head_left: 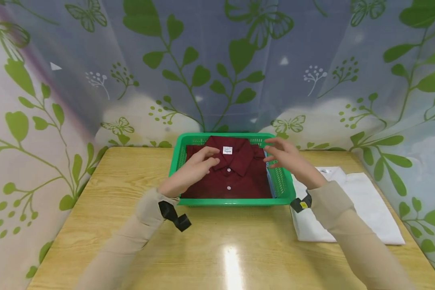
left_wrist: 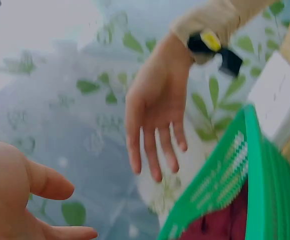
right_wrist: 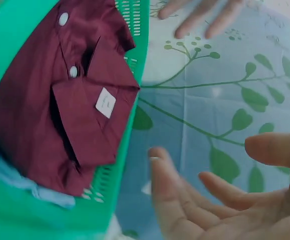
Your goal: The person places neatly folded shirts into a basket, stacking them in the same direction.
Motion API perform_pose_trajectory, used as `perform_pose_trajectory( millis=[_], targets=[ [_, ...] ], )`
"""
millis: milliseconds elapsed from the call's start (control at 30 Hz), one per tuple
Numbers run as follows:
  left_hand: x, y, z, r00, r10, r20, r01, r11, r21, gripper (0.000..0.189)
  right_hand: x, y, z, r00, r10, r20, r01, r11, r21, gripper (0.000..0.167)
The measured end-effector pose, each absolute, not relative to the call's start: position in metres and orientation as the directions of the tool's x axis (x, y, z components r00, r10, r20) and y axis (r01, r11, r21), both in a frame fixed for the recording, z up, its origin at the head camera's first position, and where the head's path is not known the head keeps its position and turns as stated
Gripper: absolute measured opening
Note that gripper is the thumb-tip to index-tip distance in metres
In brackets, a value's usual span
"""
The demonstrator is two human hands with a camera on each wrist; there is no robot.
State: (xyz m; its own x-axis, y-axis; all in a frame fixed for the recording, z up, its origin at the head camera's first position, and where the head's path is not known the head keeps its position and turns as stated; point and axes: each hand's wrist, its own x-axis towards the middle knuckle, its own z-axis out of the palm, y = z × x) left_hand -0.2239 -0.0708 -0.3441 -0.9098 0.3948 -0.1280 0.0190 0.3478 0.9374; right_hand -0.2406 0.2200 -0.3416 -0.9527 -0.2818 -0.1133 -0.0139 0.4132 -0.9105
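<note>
Left hand (head_left: 193, 170), right hand (head_left: 293, 159) loosely spread over basket (head_left: 235, 202); label (head_left: 227, 150) unreadable; blue cloth (right_wrist: 9, 173), maroon shirt's (head_left: 227, 178) four o'clock, mostly hidden.

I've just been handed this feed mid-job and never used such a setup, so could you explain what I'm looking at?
There is no machine here: a person works with two bare hands. The wide picture comes from a camera on the head, looking forward and down; the other two come from cameras on the left and right wrists. On the table stands a green basket holding a folded dark red shirt, with light blue cloth peeking out beside it. A folded white cloth lies to the right. The left hand and right hand are above the basket, holding nothing.
</note>
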Motion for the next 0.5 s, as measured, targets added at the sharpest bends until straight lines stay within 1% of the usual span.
perform_pose_trajectory(
  millis=[133,233,367,500],
  targets=[
    [-0.204,-0.061,-0.335,-0.895,0.441,-0.066,0.080,0.305,0.949,0.044,-0.227,0.225,-0.336,-0.969,-0.242,0.053,-0.181,0.546,-0.818,0.046],
    [-0.191,-0.055,-0.331,-0.886,0.463,-0.035,0.113,0.286,0.951,0.043,-0.213,0.230,-0.333,-0.960,-0.210,0.184,-0.277,0.629,-0.727,0.040],
    [-0.171,-0.048,-0.326,-0.864,0.504,0.003,0.153,0.256,0.954,0.040,-0.195,0.239,-0.333,-0.916,-0.170,0.363,-0.370,0.705,-0.605,0.030],
    [-0.150,-0.041,-0.326,-0.828,0.561,0.008,0.149,0.207,0.967,0.037,-0.177,0.248,-0.336,-0.854,-0.168,0.493,-0.426,0.770,-0.476,0.021]
  ],
)
